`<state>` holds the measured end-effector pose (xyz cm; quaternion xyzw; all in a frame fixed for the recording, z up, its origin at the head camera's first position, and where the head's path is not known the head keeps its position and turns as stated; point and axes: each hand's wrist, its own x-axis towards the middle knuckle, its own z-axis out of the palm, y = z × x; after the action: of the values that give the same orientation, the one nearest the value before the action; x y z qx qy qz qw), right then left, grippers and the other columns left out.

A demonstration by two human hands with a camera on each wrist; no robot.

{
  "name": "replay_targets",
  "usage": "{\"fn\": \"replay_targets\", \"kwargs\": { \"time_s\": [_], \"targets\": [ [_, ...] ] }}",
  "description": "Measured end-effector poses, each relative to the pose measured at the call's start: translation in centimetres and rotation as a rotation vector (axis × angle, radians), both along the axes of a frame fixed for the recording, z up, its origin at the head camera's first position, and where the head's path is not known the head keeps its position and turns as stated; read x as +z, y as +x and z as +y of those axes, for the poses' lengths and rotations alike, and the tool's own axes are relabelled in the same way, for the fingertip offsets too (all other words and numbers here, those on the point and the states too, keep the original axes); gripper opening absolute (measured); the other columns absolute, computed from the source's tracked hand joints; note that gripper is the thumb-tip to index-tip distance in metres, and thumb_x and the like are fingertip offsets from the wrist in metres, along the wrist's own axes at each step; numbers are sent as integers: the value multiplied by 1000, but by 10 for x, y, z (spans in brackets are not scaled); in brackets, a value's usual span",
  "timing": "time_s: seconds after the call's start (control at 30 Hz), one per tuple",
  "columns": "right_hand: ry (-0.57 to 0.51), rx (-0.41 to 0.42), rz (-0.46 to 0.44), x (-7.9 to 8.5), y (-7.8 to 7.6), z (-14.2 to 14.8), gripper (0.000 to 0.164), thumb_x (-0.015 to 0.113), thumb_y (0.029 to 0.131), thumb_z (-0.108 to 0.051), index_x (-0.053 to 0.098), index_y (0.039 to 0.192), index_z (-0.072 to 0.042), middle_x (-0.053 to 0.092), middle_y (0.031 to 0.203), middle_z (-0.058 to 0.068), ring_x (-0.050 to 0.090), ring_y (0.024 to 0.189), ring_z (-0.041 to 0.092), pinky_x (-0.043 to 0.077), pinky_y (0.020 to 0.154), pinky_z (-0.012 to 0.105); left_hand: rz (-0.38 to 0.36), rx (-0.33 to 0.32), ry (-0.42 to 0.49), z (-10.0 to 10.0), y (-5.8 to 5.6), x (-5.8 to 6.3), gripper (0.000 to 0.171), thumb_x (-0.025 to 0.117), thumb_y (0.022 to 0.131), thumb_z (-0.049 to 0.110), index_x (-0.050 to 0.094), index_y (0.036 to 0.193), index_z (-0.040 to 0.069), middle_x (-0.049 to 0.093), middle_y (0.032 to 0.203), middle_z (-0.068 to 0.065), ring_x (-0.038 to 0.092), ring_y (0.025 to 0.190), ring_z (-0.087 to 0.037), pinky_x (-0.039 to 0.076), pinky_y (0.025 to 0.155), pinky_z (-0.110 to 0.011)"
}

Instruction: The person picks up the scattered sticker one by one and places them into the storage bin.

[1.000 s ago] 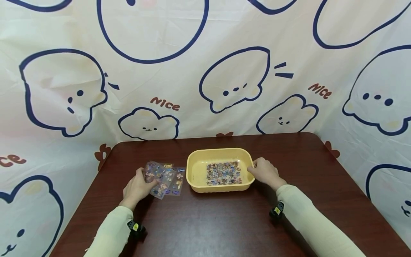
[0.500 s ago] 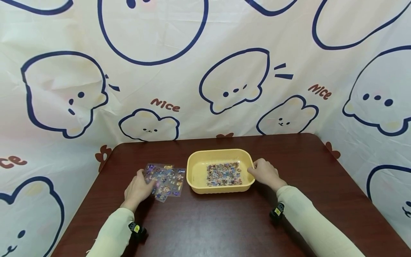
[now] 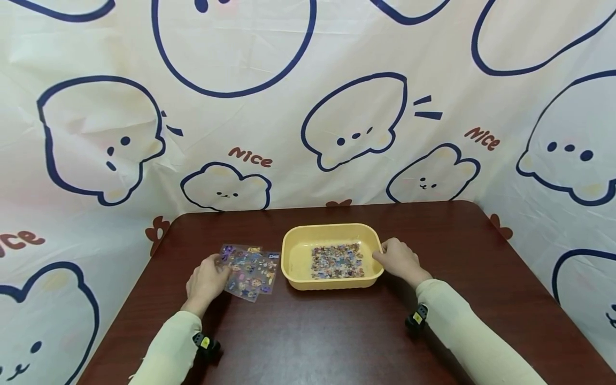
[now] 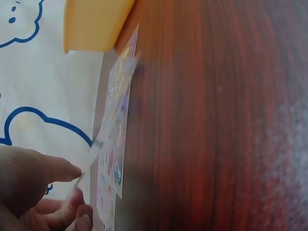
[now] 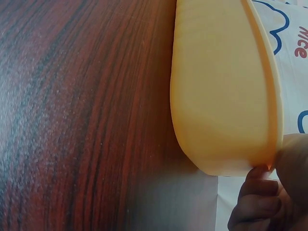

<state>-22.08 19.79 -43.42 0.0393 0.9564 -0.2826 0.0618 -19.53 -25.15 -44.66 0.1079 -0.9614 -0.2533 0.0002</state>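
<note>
Near tabletop (image 3: 317, 342) gives passage; yellow tray (image 3: 332, 285) obstructs beyond.

right hand (image 3: 400, 262) is hiding part of yellow tray (image 3: 332, 284), toward right edge of table (image 3: 313, 342). left hand (image 3: 204, 283) is covering part of clear sheets (image 3: 251, 271), toward table's left edge; overlap is concealing their count. small pieces (image 3: 338, 261) in tray are showing prints too tiny to tell. table's near edge is falling outside head view; both wrist views are cropping tray.

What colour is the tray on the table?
The tray is plain pale yellow; the head view shows it best.
</note>
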Motion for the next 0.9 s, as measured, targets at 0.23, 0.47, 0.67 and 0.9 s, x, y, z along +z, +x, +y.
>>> {"fn": "replay_targets", "kwargs": {
  "time_s": [0.23,0.47,0.67,0.9],
  "targets": [
    [1,2,0,0,0,1,28,60,92,-26,60,67,-11,59,61,0,55,58,15,38,54,29,33,-30,23,5,1,1,36,64,94,26,65,123,6,73,95,-10,60,65,-18,41,52,-33],
    [1,6,-3,0,0,1,29,60,93,-26,62,69,-10,60,62,1,56,58,15,39,53,29,32,-36,37,11,3,7,17,59,96,26,69,98,12,70,84,-3,59,65,-19,39,55,-33],
    [0,8,4,0,0,1,29,60,92,-26,61,68,-11,60,62,0,56,58,14,39,53,29,51,-48,45,13,5,14,19,53,98,24,69,97,13,73,82,-2,59,63,-18,38,55,-34],
    [-5,12,0,1,-1,1,30,60,92,-26,60,66,-11,60,61,0,56,58,15,39,54,29,75,-60,81,15,9,25,18,57,97,24,68,100,10,71,75,-3,54,58,-17,37,52,-34]
  ]
}}
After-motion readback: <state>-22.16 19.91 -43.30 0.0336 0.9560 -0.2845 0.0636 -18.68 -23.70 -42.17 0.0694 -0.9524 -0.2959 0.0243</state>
